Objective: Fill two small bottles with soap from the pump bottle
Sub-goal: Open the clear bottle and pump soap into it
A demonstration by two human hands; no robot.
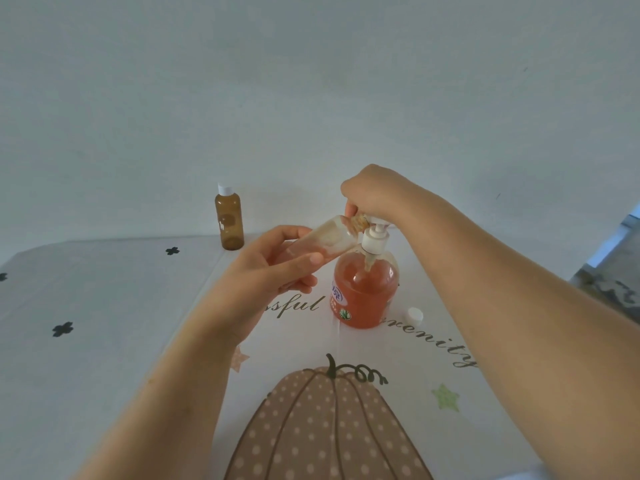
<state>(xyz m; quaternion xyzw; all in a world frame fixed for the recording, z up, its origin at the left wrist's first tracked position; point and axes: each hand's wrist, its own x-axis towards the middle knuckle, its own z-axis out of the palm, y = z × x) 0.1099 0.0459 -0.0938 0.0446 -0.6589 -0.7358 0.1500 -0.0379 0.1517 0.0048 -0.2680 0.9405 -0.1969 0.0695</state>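
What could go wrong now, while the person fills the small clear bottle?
1. The left hand holds the small clear bottle tilted, its mouth at the nozzle, partly hidden by the right hand; if misaligned, soap may spill on the tablecloth.
2. Nothing steadies the pump bottle while the right hand presses its pump head; it might tip.
3. The loose white cap lies near the right forearm and could be knocked away.

Cap [415, 315] right of pump bottle [363, 292]
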